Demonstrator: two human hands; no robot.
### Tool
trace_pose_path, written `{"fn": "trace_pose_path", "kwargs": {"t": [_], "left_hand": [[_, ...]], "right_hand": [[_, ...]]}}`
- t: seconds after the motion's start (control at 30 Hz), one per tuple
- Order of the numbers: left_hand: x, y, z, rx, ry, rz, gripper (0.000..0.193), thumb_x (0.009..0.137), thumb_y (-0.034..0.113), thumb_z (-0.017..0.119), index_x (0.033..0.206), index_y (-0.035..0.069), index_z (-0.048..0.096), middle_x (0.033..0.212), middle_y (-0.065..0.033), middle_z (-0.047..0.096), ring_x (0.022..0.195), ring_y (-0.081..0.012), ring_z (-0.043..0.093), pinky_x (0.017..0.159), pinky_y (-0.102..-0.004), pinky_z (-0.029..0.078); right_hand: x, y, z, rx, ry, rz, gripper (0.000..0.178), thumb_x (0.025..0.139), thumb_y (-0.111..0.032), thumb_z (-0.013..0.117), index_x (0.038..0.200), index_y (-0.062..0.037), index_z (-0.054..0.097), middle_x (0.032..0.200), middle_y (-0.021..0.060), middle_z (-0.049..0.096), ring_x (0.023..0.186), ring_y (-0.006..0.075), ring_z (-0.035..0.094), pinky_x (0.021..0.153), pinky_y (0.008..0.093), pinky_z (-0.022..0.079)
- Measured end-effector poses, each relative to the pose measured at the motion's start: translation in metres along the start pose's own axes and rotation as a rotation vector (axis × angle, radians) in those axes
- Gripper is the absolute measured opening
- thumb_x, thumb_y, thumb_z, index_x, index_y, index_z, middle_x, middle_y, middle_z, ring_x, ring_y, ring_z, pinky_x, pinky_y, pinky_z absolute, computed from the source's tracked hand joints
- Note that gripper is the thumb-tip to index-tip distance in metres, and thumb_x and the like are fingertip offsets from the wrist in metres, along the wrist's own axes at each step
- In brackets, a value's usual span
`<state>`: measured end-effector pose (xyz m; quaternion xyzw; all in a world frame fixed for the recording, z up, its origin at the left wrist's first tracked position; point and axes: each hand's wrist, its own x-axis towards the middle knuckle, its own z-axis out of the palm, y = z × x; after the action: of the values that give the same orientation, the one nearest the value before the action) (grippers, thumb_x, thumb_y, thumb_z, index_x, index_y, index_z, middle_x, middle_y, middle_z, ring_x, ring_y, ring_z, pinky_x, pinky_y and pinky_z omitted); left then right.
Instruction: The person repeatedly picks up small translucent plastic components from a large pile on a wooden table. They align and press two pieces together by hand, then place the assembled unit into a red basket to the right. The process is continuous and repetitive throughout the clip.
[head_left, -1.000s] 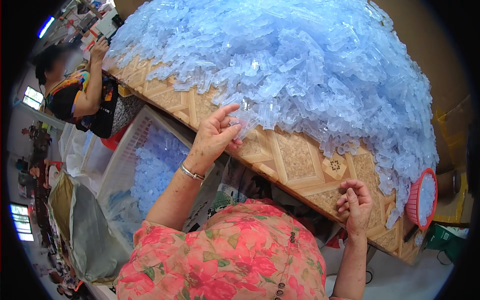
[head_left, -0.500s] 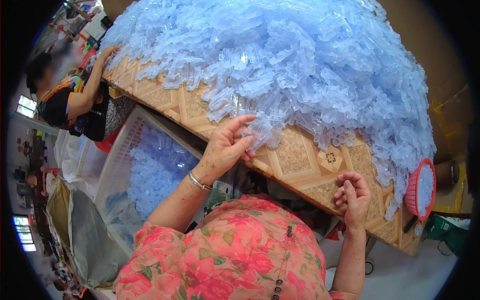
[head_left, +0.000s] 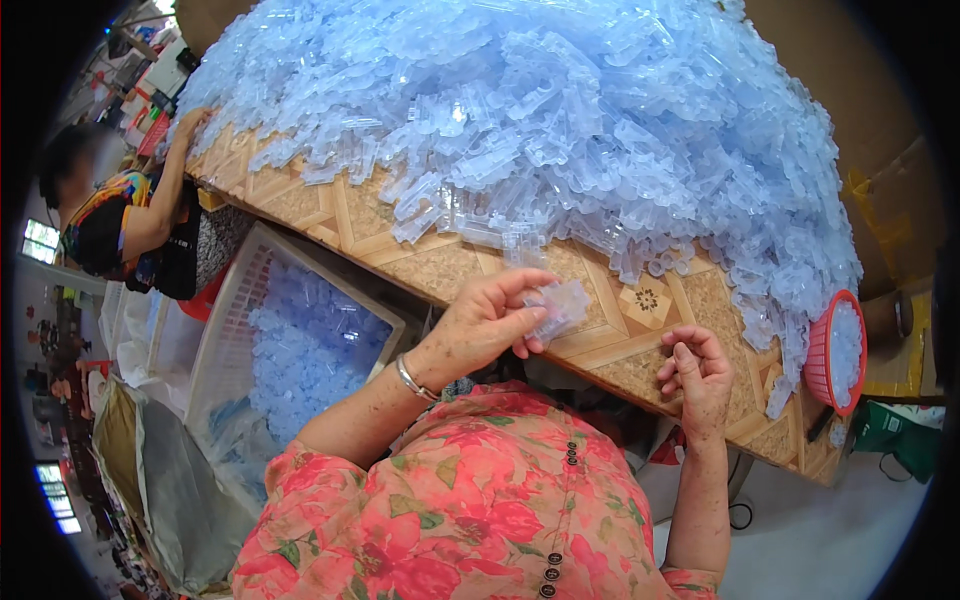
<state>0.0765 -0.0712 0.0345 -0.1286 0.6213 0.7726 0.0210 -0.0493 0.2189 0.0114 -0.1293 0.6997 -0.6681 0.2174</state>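
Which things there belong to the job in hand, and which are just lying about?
Seemingly in use:
clear plastic pieces in the left hand
pale blue heap
table
red basket and white crate, holding similar pieces

Seemingly lying about:
green bag
grey sack

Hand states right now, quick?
Left hand: closed, pinching clear plastic pieces.
Right hand: partly open, fingers loosely curled, nothing visibly held.

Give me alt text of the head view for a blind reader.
The left hand pinches clear plastic above a patterned table heaped with translucent bluish pieces; the right hand is half-curled near the table's edge. A red basket stands at right, a pale crate at left.
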Motion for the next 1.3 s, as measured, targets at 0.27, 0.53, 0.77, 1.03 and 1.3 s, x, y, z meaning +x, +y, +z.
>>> {"fn": "trace_pose_path", "kwargs": {"t": [0.27, 0.53, 0.77, 1.03, 1.3], "left_hand": [[0.031, -0.012, 0.059, 0.132, -0.288, 0.083, 0.033, 0.102, 0.007, 0.06, 0.135, 0.005, 0.06, 0.099, -0.0006, 0.07, 0.079, -0.0054, 0.066, 0.064, -0.021, 0.054], [0.026, 0.001, 0.054, 0.903, 0.101, 0.789, 0.05, 0.085, 0.013, 0.081, 0.131, 0.005, 0.063, 0.12, -0.0154, 0.068, 0.084, -0.0254, 0.071, 0.074, -0.0361, 0.058], [0.016, 0.017, -0.003, 1.273, 0.484, 0.585, 0.083, 0.065, 0.021, 0.093, 0.138, 0.006, 0.058, 0.136, -0.0155, 0.054, 0.109, -0.035, 0.064, 0.085, -0.0413, 0.056], [0.034, -0.002, 0.0, 1.156, 0.544, 0.642, 0.084, 0.065, 0.013, 0.09, 0.14, 0.004, 0.054, 0.137, -0.0173, 0.052, 0.114, -0.0371, 0.061, 0.09, -0.0426, 0.055], [0.017, -0.006, -0.013, 0.829, 0.454, 0.574, 0.072, 0.077, 0.0, 0.077, 0.144, 0.003, 0.051, 0.14, -0.0152, 0.055, 0.114, -0.0268, 0.064, 0.092, -0.037, 0.056]], "right_hand": [[-0.012, -0.007, 0.018, -0.079, -0.063, -0.126, 0.044, 0.097, -0.003, 0.068, 0.139, -0.0013, 0.055, 0.12, 0.0073, 0.062, 0.082, 0.0031, 0.063, 0.065, 0.0188, 0.052], [-0.02, -0.022, -0.003, -0.124, 0.184, 0.085, 0.036, 0.099, -0.006, 0.067, 0.134, -0.0032, 0.06, 0.1, 0.0005, 0.066, 0.068, 0.0022, 0.058, 0.06, 0.0187, 0.049], [-0.022, -0.017, -0.042, -0.881, 0.499, -0.276, 0.039, 0.093, -0.004, 0.07, 0.131, -0.0038, 0.062, 0.123, 0.01, 0.063, 0.064, 0.0093, 0.057, 0.058, 0.0238, 0.049], [-0.024, -0.031, 0.021, -0.726, 0.3, -0.494, 0.038, 0.089, 0.0, 0.072, 0.126, -0.0051, 0.066, 0.132, 0.0107, 0.06, 0.073, 0.0112, 0.063, 0.058, 0.0243, 0.051], [-0.043, -0.076, 0.048, 0.242, -0.071, -0.55, 0.012, 0.083, -0.004, 0.069, 0.072, -0.0034, 0.063, 0.068, 0.0047, 0.058, 0.056, 0.0167, 0.054, 0.056, 0.0282, 0.047]]}}
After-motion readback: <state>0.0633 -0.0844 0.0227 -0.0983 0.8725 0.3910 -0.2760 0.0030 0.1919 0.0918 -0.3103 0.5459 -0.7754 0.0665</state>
